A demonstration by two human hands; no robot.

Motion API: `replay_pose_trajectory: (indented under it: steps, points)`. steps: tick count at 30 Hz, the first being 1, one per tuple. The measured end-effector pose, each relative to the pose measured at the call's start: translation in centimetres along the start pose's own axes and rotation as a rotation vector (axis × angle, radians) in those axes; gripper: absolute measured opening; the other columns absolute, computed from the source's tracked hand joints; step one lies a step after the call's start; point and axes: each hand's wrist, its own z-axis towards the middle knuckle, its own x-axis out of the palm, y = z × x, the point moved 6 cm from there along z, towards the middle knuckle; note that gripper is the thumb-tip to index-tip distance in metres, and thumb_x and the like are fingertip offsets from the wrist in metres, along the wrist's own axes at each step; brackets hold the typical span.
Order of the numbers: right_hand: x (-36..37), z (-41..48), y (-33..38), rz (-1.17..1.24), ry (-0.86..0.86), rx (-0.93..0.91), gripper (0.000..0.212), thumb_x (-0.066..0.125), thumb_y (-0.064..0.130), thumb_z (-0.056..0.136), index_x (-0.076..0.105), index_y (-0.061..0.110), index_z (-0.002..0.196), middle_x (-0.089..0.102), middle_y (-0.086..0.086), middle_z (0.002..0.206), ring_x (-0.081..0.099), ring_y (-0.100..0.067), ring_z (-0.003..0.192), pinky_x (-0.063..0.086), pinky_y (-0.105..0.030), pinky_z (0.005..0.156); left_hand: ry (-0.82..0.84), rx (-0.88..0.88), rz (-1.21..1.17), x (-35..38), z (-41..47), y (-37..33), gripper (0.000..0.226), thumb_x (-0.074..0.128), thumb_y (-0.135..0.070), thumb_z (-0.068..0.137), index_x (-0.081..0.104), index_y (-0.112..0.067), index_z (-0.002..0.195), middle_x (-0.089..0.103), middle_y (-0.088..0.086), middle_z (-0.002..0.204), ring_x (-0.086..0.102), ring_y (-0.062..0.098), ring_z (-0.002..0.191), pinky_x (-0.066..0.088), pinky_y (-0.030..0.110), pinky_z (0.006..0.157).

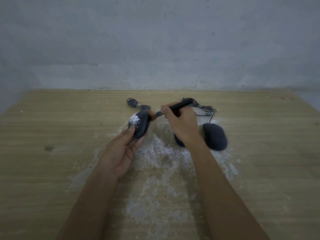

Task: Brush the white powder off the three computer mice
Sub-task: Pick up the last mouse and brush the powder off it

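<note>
Partly hidden behind the right hand [180, 123], which grips a black-handled brush [174, 107], lies one dark mouse [179, 142]; the left hand [121, 149] holds a smooth, rounded, powder-speckled mouse [140, 124].

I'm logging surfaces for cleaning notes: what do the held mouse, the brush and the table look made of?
Held mouse: likely matte dark plastic, dull with no glare. Brush: black handle, plastic or painted wood; tan bristles, fibre unclear. Table: wood or wood-look laminate, pale grain lines.
</note>
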Motion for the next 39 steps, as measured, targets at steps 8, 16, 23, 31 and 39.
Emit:
replay_pose_trajectory:
  steps: [8, 16, 23, 31, 39]
  points:
    - [-0.2, 0.1, 1.6, -0.062, 0.054, -0.14, 0.011, 0.068, 0.03, 0.095, 0.069, 0.033, 0.085, 0.059, 0.013, 0.06, 0.051, -0.002, 0.053, 0.04, -0.019, 0.049, -0.029, 0.098, 0.144, 0.0, -0.2, 0.1, 0.03, 0.059, -0.007, 0.095, 0.062, -0.003, 0.124, 0.074, 0.011, 0.114, 0.073, 0.016, 0.097, 0.059, 0.021, 0.077]
    - [0.2, 0.1, 2.8, -0.145, 0.051, -0.209, 0.011, 0.066, 0.033, 0.096, 0.072, 0.026, 0.091, 0.062, 0.001, 0.064, 0.053, -0.01, 0.052, 0.04, -0.024, 0.047, -0.063, 0.123, 0.182, -0.1, -0.2, 0.2, 0.034, 0.062, -0.005, 0.093, 0.06, -0.004, 0.127, 0.072, 0.012, 0.117, 0.072, 0.018, 0.102, 0.059, 0.024, 0.081]
    - [0.4, -0.1, 3.0, -0.161, 0.084, -0.22, 0.013, 0.065, 0.032, 0.095, 0.068, 0.024, 0.086, 0.062, -0.003, 0.069, 0.052, -0.011, 0.057, 0.043, -0.026, 0.052, -0.065, 0.126, 0.17, -0.1, -0.3, 0.2, 0.035, 0.063, -0.004, 0.092, 0.06, -0.004, 0.127, 0.073, 0.012, 0.116, 0.074, 0.016, 0.096, 0.06, 0.023, 0.076]
    - [0.9, -0.3, 3.2, -0.167, 0.142, -0.227, 0.012, 0.065, 0.032, 0.096, 0.069, 0.028, 0.085, 0.06, -0.004, 0.065, 0.048, -0.007, 0.053, 0.04, -0.026, 0.05, -0.056, 0.127, 0.15, 0.1, -0.4, 0.1, 0.035, 0.063, -0.002, 0.09, 0.061, -0.005, 0.125, 0.075, 0.009, 0.11, 0.075, 0.015, 0.092, 0.06, 0.022, 0.076]
    - [0.7, -0.3, 3.6, -0.162, 0.074, -0.225, 0.017, 0.066, 0.033, 0.095, 0.071, 0.02, 0.087, 0.059, -0.004, 0.063, 0.048, -0.007, 0.051, 0.04, -0.026, 0.049, -0.05, 0.115, 0.126, 0.1, -0.4, 0.1, 0.031, 0.062, -0.004, 0.092, 0.062, -0.005, 0.123, 0.077, 0.004, 0.102, 0.075, 0.012, 0.09, 0.059, 0.022, 0.072]
